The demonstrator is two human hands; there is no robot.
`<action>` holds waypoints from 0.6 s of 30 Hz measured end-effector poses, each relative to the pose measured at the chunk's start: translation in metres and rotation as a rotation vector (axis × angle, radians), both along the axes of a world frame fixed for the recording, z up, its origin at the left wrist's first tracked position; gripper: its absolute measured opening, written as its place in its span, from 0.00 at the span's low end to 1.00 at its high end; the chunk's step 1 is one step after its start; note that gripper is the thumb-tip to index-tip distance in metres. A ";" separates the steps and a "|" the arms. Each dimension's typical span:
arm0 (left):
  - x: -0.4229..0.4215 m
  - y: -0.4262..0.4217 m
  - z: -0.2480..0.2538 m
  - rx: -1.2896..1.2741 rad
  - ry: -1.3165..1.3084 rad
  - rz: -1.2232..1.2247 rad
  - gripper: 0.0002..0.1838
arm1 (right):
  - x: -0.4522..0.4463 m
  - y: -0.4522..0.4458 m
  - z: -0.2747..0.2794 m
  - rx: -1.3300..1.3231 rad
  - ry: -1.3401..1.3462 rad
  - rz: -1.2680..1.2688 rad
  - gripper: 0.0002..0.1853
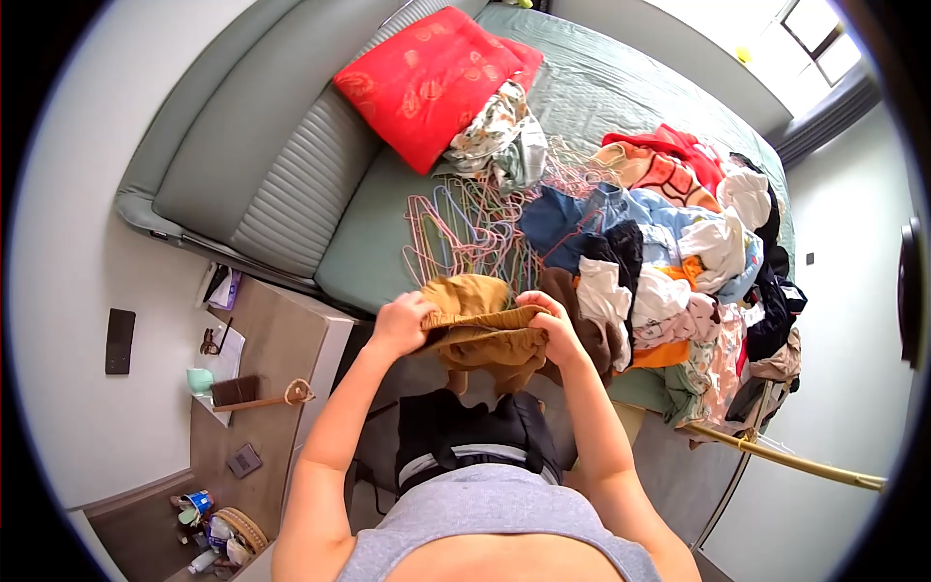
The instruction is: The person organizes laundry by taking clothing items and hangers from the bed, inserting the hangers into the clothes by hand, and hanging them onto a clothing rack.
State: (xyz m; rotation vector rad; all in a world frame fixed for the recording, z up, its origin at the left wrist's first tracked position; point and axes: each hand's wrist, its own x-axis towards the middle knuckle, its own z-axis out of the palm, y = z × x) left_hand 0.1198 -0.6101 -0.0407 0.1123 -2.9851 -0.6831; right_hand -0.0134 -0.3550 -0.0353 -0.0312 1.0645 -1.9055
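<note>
from here, the left hand (pixel 401 324) and right hand (pixel 555 327) pinch opposite sides of the brown pants (pixel 475 294) before the bed (pixel 364 244), near the hangers (pixel 473 225), apparently spreading them, which calls for even tension next.

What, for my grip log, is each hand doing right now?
Left hand: closed, holding one side of the brown garment.
Right hand: closed, holding the brown garment's other side.

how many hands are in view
2: the left hand grips one side of the mustard garment, and the right hand grips the opposite side. No other hands show.
</note>
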 end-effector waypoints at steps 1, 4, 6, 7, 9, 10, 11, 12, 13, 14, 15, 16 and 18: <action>0.004 -0.020 -0.012 -0.031 0.006 0.140 0.12 | -0.004 -0.007 -0.010 0.011 -0.002 -0.038 0.18; 0.017 -0.070 -0.029 -0.083 0.019 0.567 0.09 | -0.009 -0.028 -0.037 0.077 -0.090 -0.134 0.14; 0.022 -0.082 -0.032 0.023 -0.225 0.701 0.09 | -0.005 -0.043 -0.082 0.165 -0.108 -0.125 0.12; 0.026 -0.090 -0.047 0.273 -0.247 0.660 0.09 | -0.002 -0.053 -0.097 0.227 -0.139 -0.152 0.11; 0.037 -0.105 -0.089 0.772 -0.281 0.560 0.09 | -0.001 -0.071 -0.131 0.365 -0.168 -0.120 0.10; 0.032 -0.097 -0.077 1.133 -0.181 0.597 0.11 | -0.002 -0.082 -0.139 0.464 -0.155 -0.078 0.09; 0.029 -0.094 -0.066 1.306 -0.133 0.614 0.11 | -0.004 -0.092 -0.147 0.474 -0.183 0.030 0.08; 0.027 -0.093 -0.057 1.476 -0.079 0.631 0.11 | -0.007 -0.102 -0.162 0.412 -0.185 0.095 0.10; 0.023 -0.092 -0.050 1.547 -0.013 0.711 0.10 | -0.015 -0.113 -0.168 0.411 -0.302 0.092 0.12; 0.020 -0.092 -0.043 1.614 0.055 0.792 0.10 | -0.022 -0.124 -0.174 0.408 -0.420 0.089 0.14; 0.018 -0.092 -0.039 1.678 0.131 0.874 0.09 | -0.028 -0.131 -0.207 0.338 -0.437 0.076 0.16; 0.016 -0.092 -0.035 1.667 0.158 0.927 0.09 | -0.032 -0.140 -0.233 0.423 -0.356 0.078 0.17; 0.013 -0.093 -0.032 1.640 0.220 1.031 0.09 | -0.039 -0.160 -0.276 0.582 -0.183 0.082 0.20</action>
